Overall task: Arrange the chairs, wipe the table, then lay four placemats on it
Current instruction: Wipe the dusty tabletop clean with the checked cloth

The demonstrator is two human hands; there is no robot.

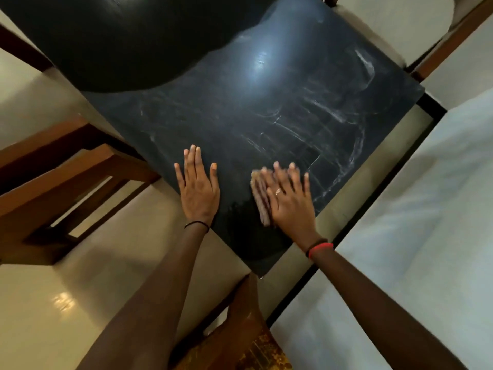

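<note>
The dark square table point(266, 110) fills the middle of the view, its top marked with pale wipe streaks. My right hand point(290, 198) lies flat on a pinkish-beige cloth point(260, 198) near the table's near corner; hand and cloth are blurred by motion. To its left, my left hand point(198, 186) rests flat on the tabletop, fingers spread, holding nothing. A wooden chair point(61, 177) stands at the table's left side. Another chair's wooden back point(240, 332) is just below the near corner.
A large black rounded shape point(120, 41) covers the table's far left part. A cushioned chair point(416, 30) stands at the upper right. A pale blue-white surface point(413, 236) with a black edge runs along the right. The floor point(53, 303) is glossy cream tile.
</note>
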